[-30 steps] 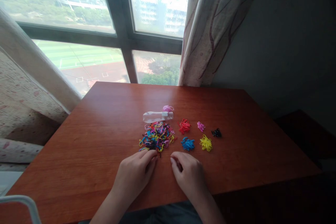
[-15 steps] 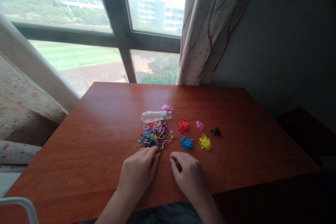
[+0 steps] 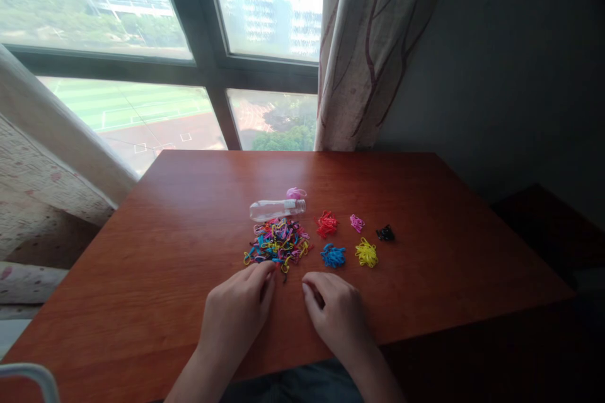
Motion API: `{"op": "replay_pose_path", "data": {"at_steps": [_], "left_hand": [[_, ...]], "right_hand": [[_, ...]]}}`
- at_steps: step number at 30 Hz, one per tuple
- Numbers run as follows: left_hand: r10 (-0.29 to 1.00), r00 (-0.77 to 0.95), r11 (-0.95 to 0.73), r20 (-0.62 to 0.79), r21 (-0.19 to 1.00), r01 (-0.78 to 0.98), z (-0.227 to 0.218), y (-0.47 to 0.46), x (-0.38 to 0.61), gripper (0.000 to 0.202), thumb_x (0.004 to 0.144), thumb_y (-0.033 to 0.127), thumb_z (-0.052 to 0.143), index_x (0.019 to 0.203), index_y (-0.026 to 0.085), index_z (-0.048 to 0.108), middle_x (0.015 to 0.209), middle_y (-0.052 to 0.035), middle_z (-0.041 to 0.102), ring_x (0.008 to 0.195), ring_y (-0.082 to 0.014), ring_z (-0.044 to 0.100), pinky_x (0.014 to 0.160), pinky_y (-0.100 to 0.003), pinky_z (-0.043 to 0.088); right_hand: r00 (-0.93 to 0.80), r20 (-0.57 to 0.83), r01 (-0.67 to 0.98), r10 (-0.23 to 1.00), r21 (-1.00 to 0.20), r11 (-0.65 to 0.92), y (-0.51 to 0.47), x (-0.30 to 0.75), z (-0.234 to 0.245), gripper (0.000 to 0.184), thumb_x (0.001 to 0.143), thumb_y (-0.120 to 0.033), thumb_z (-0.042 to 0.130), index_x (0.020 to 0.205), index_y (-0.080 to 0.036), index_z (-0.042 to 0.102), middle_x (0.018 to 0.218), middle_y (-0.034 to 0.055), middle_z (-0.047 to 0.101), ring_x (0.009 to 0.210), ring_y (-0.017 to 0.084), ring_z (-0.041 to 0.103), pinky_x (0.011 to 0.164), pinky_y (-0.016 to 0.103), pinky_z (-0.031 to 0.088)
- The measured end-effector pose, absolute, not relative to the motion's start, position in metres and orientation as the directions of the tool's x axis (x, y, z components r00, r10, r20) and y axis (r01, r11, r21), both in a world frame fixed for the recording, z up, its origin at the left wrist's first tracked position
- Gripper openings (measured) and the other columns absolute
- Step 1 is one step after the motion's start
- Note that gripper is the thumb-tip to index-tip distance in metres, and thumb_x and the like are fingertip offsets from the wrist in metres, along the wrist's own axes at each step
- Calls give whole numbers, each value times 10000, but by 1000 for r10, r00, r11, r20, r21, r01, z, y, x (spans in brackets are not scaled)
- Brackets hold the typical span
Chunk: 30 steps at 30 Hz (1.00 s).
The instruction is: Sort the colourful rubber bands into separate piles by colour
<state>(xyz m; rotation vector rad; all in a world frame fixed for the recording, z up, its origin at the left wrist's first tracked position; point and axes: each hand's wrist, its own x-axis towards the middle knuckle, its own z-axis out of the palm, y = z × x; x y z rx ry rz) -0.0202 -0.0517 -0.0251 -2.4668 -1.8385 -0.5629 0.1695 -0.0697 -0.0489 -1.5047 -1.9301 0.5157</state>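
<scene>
A mixed heap of small colored elastic hair bands (image 3: pixel 280 240) lies on the wooden table. My left hand (image 3: pixel 239 305) is at the heap's near edge, thumb and fingers pinched together beside the closest bands. Whatever is in that pinch is too small to make out. To the right, my right hand (image 3: pixel 335 308) rests on the table with fingers curled and thumb against them; their contents are hidden. Single-color piles lie beyond it: blue bands (image 3: pixel 333 255), yellow bands (image 3: pixel 367 252), red bands (image 3: pixel 326 224), pink bands (image 3: pixel 357 222) and black bands (image 3: pixel 386 233).
Behind the heap, a clear plastic bottle (image 3: pixel 271 210) lies on its side, with a pink object (image 3: pixel 295 193) just past its neck. The brown table (image 3: pixel 142 277) reaches to a window with curtains (image 3: pixel 352 75). A pale curved bar (image 3: pixel 35 373) stands at lower left.
My left hand has drawn slightly left along the heap's near edge, uncovering a few bands near its fingertips. My right hand keeps its curled pose. The whole view has shifted a little.
</scene>
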Motion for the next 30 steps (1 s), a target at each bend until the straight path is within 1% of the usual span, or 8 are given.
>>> {"op": "replay_pose_path", "data": {"at_steps": [4,6,11,13,17,21,26,30], "left_hand": [[921,251,-316,298,195,928,-19,-44,-19,214,949,253,466,969,232,678,904,2,775,749,-193,726,586,-270,430],[935,248,-301,254,197,933,-15,-39,-17,196,938,264,487,984,239,675,906,-2,774,748,-202,725,583,-272,423],[978,206,-195,-40,191,962,-3,-31,-14,165,919,289,501,923,246,660,853,-13,767,743,-230,722,555,-273,379],[978,184,-163,-99,186,969,1,-31,-16,173,926,301,486,911,249,650,847,-12,760,754,-235,720,552,-272,363],[984,164,-145,-71,217,965,2,-32,-22,181,939,317,470,949,244,635,854,-6,745,785,-230,713,590,-275,381],[978,208,-197,-14,255,947,2,-26,-14,187,943,323,472,995,243,633,891,-13,743,775,-211,706,604,-273,397],[930,366,-363,13,177,915,15,1,20,249,968,299,400,948,226,637,906,-45,743,779,-238,709,564,-280,387],[891,454,-449,14,176,876,23,30,52,233,950,252,408,925,208,636,919,-56,742,787,-228,705,593,-276,419]], "right_hand": [[-148,243,721,959,-637,273,-69,169,-48,168,918,-152,489,887,-225,637,789,12,684,739,163,631,694,241,399],[-151,248,722,957,-634,278,-69,169,-49,165,916,-153,491,891,-223,638,792,13,685,739,161,632,695,239,401],[-151,253,721,956,-634,281,-69,169,-50,166,916,-152,489,902,-224,638,804,14,685,752,161,632,704,239,403],[-150,250,719,956,-636,279,-69,169,-49,165,916,-151,489,900,-225,636,797,11,682,743,161,627,695,240,398],[-151,244,713,958,-645,276,-69,169,-48,158,913,-152,493,900,-225,632,803,12,682,750,162,626,694,241,393],[-150,235,716,960,-645,269,-69,169,-49,160,915,-155,490,898,-229,631,813,11,686,762,165,628,705,245,391],[-149,238,713,960,-647,271,-71,169,-50,179,918,-159,470,891,-228,634,810,12,687,762,164,633,693,242,389],[-135,241,727,961,-635,261,-71,169,-50,181,903,-157,475,868,-229,638,772,5,676,723,157,624,664,237,380]]}}
